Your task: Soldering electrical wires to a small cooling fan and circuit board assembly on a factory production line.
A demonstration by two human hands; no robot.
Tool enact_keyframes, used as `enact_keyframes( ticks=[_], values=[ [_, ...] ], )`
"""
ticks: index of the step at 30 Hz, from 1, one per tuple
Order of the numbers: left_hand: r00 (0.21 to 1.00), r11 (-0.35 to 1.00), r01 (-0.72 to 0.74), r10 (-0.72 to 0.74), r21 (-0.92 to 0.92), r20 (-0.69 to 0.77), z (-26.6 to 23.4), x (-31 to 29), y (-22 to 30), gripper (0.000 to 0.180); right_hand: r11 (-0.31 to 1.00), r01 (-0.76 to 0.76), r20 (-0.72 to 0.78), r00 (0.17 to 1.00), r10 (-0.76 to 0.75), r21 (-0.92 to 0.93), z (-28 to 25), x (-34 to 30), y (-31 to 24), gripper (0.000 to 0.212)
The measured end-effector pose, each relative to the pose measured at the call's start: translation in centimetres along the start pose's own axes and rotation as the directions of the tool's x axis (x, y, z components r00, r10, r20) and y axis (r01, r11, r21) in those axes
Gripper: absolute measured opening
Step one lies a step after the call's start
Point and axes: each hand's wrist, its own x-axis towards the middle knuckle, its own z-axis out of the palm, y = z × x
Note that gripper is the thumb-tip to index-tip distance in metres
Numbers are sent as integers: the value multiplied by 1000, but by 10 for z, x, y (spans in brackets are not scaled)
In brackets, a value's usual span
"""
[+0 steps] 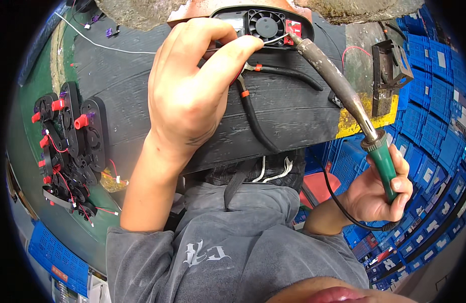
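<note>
My right hand [376,194] is wrapped tight around the green handle of the soldering iron [344,93], with the tip up against the little red board [293,28] at the right edge of the black housing [228,11]. That housing sits at the far edge of the dark mat [283,108], and a small fan [266,24] is set into it just left of the board. My left hand [192,86] is pinching a thin solder wire [276,39] between thumb and forefinger (rest of the fingers curled in), feeding it right to the iron's tip. Pliers [253,108] with black grips lie on the mat just under that hand. Off to my left there's a pile of black parts with red knobs [66,136] and thin red wires. Blue crates [429,96] are stacked on my right.
</note>
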Motion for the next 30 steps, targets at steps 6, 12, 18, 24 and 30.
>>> enact_keyframes(
  ticks=[6,12,18,24,30],
  values=[
    [1000,1000,26,-26,-6,-9,2,3,3,24,1000,6,14,1000,-6,19,-4,2,1,36],
    [998,1000,0,1,3,-70,3,-2,-5,21,999,12,8,1000,-13,40,-3,0,1,36],
    [996,1000,-7,9,18,-87,0,2,-3,21,999,12,-23,1000,-11,30,-6,-1,0,36],
    [993,999,-15,19,32,-116,-2,0,-7,19,999,20,-60,998,-18,38,-8,-3,2,35],
    [963,988,157,-153,0,-222,-10,7,14,22,986,16,-214,977,20,164,-11,-4,8,36]
  ],
)
